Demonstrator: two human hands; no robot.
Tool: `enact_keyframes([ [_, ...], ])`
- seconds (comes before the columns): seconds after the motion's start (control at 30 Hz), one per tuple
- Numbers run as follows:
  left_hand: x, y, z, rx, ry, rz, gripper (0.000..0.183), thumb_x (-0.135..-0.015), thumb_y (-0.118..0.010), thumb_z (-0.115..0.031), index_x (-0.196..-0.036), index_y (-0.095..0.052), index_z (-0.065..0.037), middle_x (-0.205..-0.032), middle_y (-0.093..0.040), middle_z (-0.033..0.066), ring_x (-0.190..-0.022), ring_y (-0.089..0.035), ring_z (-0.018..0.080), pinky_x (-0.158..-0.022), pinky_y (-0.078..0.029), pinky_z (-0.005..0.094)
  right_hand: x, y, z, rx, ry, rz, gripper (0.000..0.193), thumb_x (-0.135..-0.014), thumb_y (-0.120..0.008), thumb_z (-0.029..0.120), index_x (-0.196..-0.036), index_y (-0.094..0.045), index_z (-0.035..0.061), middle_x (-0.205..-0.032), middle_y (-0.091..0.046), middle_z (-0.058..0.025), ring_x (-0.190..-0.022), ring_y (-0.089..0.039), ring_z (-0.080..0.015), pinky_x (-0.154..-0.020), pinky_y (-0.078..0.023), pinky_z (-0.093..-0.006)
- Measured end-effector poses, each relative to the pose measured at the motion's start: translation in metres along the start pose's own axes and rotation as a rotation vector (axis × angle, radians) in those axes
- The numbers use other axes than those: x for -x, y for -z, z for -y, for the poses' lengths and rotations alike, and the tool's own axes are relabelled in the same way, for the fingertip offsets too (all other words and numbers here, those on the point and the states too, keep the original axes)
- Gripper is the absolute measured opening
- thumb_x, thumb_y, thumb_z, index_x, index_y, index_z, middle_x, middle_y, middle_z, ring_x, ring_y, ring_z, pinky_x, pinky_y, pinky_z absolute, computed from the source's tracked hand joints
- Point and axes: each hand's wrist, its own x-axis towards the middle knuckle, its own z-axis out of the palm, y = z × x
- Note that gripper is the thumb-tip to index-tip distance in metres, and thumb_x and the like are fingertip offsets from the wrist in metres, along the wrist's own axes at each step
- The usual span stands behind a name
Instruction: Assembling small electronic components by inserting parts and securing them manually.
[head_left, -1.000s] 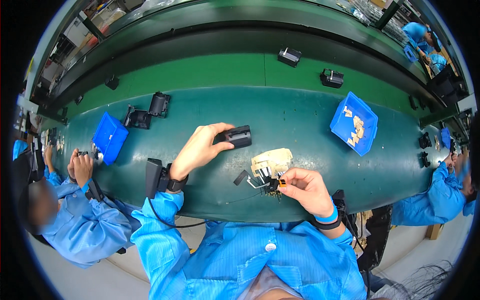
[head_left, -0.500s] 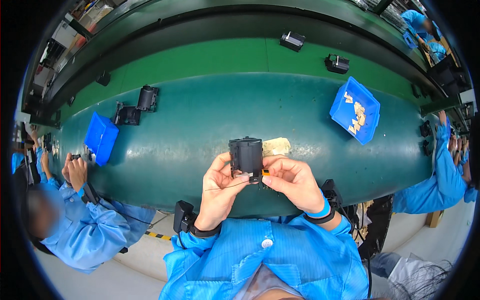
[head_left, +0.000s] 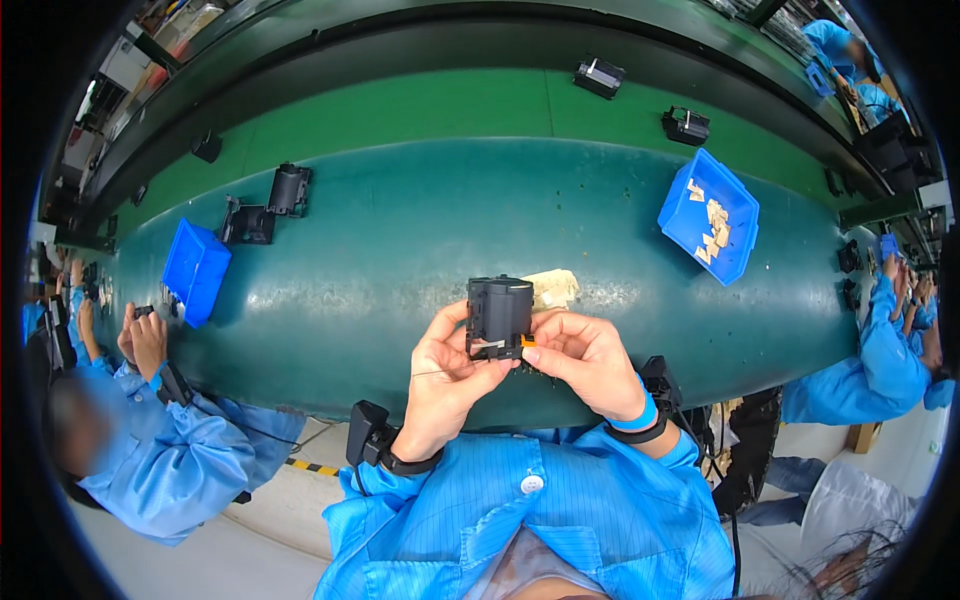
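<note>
A black plastic housing (head_left: 503,308) with a rounded front stands upright between my hands, above the near part of the green work surface. My left hand (head_left: 445,370) grips its left side and lower edge, fingers behind and thumb below. From that hand a thin dark strand (head_left: 430,373) sticks out to the left. My right hand (head_left: 585,360) pinches a small orange piece (head_left: 528,341) against the housing's lower right corner. Its fingertips partly cover that piece. Just behind the housing lies a pale yellowish pad or sheet (head_left: 554,287), partly hidden by it.
A blue bin (head_left: 741,190) with several pale pieces stands at the right, another blue bin (head_left: 200,272) at the left. Black housings (head_left: 290,190) lie beside the left bin; others (head_left: 599,77) are on the far green strip. A co-worker (head_left: 170,440) sits at my left.
The housing and my hands have shifted slightly right, and the housing has turned a little. My left thumb now lies lower on it. The housings on the far strip appear slightly farther right.
</note>
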Motion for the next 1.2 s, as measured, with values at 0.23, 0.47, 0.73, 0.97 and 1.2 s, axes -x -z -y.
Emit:
enact_keyframes([
  [0.23, -0.0006, -0.0001, 0.0057, 0.037, -0.005, 0.001, 0.060, -0.077, -0.061, 0.015, -0.130, -0.036, 0.002, -0.110, -0.061, 0.0170, -0.101, -0.062, 0.0206, -0.087, -0.052, 0.0314, 0.0001, -0.0006, 0.0000, -0.012, 0.014, -0.019, 0.004, -0.086, -0.064, 0.000, -0.088, -0.060, -0.0008, -0.100, -0.062, -0.0057, -0.085, -0.061, -0.0088, -0.073, -0.048, -0.0216],
  [0.47, -0.0010, -0.0007, 0.0066, 0.030, -0.011, 0.003, 0.058, -0.076, -0.061, 0.016, -0.128, -0.038, 0.003, -0.110, -0.061, 0.0173, -0.103, -0.061, 0.0211, -0.087, -0.053, 0.0312, 0.0004, 0.0010, -0.0021, -0.019, 0.012, -0.028, 0.004, -0.086, -0.064, 0.001, -0.088, -0.060, -0.0006, -0.097, -0.061, -0.0042, -0.084, -0.060, -0.0080, -0.073, -0.048, -0.0213],
  [0.73, -0.0006, -0.0025, 0.0090, 0.025, -0.024, -0.017, 0.057, -0.076, -0.063, 0.015, -0.127, -0.040, 0.003, -0.109, -0.062, 0.0169, -0.103, -0.061, 0.0208, -0.087, -0.053, 0.0313, 0.0007, 0.0023, -0.0028, 0.009, 0.014, -0.031, 0.005, -0.086, -0.064, 0.002, -0.088, -0.060, 0.0004, -0.096, -0.061, -0.0030, -0.081, -0.059, -0.0063, -0.071, -0.047, -0.0202],
  [0.97, -0.0004, -0.0034, 0.0105, 0.025, -0.027, -0.039, 0.054, -0.077, -0.063, 0.015, -0.125, -0.041, 0.004, -0.109, -0.062, 0.0168, -0.103, -0.061, 0.0205, -0.087, -0.053, 0.0315, 0.0004, 0.0023, -0.0041, -0.015, 0.013, -0.028, 0.005, -0.086, -0.064, 0.001, -0.087, -0.060, 0.0006, -0.096, -0.061, -0.0034, -0.082, -0.059, -0.0063, -0.071, -0.048, -0.0202],
  [1.2, -0.0002, -0.0050, 0.0098, 0.030, -0.022, -0.054, 0.053, -0.078, -0.063, 0.015, -0.125, -0.042, 0.004, -0.109, -0.063, 0.0169, -0.102, -0.062, 0.0200, -0.087, -0.053, 0.0317, 0.0005, 0.0038, -0.0064, -0.022, 0.000, -0.023, 0.004, -0.086, -0.063, -0.001, -0.087, -0.059, 0.0002, -0.097, -0.062, -0.0048, -0.084, -0.060, -0.0078, -0.072, -0.048, -0.0208],
])
